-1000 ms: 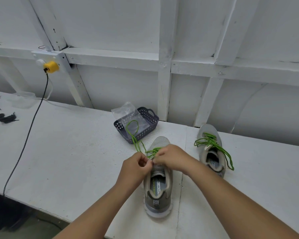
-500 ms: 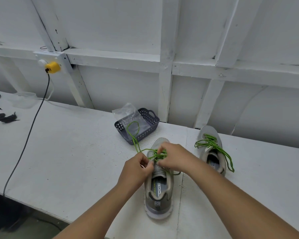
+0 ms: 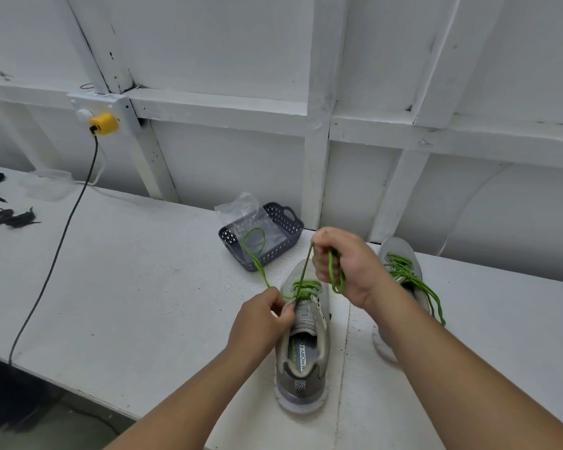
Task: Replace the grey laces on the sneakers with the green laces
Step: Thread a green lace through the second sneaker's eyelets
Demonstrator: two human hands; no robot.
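Note:
A grey sneaker (image 3: pixel 303 352) stands on the white table, toe pointing away, with a green lace (image 3: pixel 301 289) threaded through its front eyelets. My right hand (image 3: pixel 345 264) is raised above the toe and grips one end of the lace, pulling it taut, with a loop hanging from the fist. My left hand (image 3: pixel 264 319) pinches the lace at the shoe's left eyelet edge. The lace's other end trails left and loops onto a basket. A second grey sneaker (image 3: pixel 403 274) with green lacing lies to the right, partly hidden by my right arm.
A small dark basket (image 3: pixel 286 222) holding a clear plastic bag (image 3: pixel 241 212) sits just beyond the sneaker. A black cable (image 3: pixel 59 241) runs from a yellow plug (image 3: pixel 103 124) across the table's left part. Dark laces (image 3: pixel 4 216) lie at the far left. A white wall backs the table.
My right hand has risen from the sneaker's eyelets and pulled the green lace up and taut. My left hand has stayed at the shoe's left side.

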